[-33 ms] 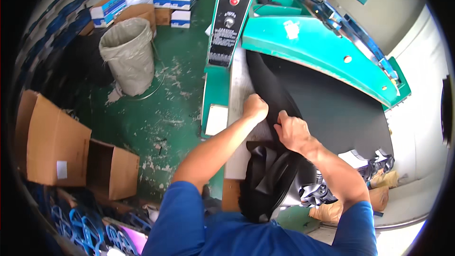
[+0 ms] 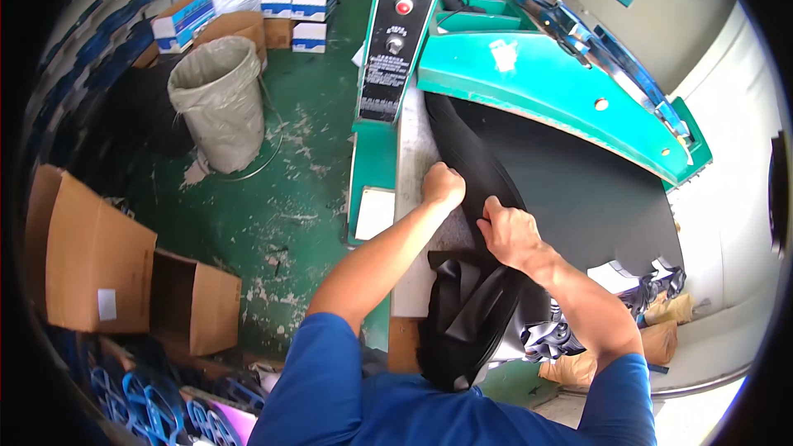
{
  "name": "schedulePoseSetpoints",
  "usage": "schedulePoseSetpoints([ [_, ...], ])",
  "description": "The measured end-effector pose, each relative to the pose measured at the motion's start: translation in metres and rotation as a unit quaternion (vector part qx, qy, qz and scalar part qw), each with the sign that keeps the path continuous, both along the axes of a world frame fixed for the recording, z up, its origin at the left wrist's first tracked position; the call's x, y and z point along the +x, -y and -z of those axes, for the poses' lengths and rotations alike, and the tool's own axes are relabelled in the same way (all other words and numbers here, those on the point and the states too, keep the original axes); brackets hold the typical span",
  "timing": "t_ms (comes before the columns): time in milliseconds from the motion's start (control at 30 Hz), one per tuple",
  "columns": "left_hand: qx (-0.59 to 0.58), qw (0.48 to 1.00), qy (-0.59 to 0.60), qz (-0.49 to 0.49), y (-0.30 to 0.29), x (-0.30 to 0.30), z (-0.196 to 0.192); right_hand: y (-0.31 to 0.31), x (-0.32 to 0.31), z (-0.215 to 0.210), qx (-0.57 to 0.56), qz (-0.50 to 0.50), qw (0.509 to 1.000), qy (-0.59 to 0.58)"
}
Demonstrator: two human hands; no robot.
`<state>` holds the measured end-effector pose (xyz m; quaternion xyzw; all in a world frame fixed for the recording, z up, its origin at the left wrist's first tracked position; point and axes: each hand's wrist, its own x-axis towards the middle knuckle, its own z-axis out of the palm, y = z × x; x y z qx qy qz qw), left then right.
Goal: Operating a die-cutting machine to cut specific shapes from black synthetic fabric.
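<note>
A wide black sheet of material (image 2: 578, 173) lies on the bed of a green machine, under its broad green arm (image 2: 545, 66). Its left edge is bunched into a long fold (image 2: 471, 153). My left hand (image 2: 443, 185) is closed in a fist at that fold's left side. Farther right and a little nearer, my right hand (image 2: 508, 231) is closed on the same black material, thumb side up. Both hands' fingertips are mostly hidden. Loose black cut strips (image 2: 467, 301) hang in a heap over the near edge, below my right hand.
Left of the bed stands a black control column (image 2: 395, 41) with a red button and knobs. A lined waste bin (image 2: 219, 107) stands on the green floor. Open cardboard boxes (image 2: 99, 260) are at left. Blue cutting dies (image 2: 149, 405) fill the lower left; brown sacks (image 2: 657, 343) lie at right.
The view has shifted very slightly. Both hands stay closed at the black material, in nearly the same place.
</note>
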<state>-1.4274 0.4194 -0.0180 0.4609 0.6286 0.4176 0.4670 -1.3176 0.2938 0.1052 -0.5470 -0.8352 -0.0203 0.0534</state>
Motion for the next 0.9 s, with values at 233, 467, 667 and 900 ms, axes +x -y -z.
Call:
schedulePoseSetpoints([
  [233, -0.042, 0.997, 0.022, -0.060, -0.046, 0.033, -0.044, 0.015, 0.003, -0.027, 0.059, 0.030, 0.997, 0.031],
  [467, -0.021, 0.997, -0.048, -0.050, -0.089, 0.033, -0.048, 0.015, -0.003, -0.018, 0.111, 0.058, 0.985, 0.116],
  [667, -0.056, 0.996, -0.069, -0.013, -0.116, 0.024, -0.050, 0.021, 0.003, -0.008, 0.036, 0.114, 0.986, -0.117],
  [900, -0.014, 0.995, -0.092, -0.025, -0.130, 0.024, -0.033, 0.025, -0.021, 0.011, -0.192, 0.211, 0.879, -0.381],
])
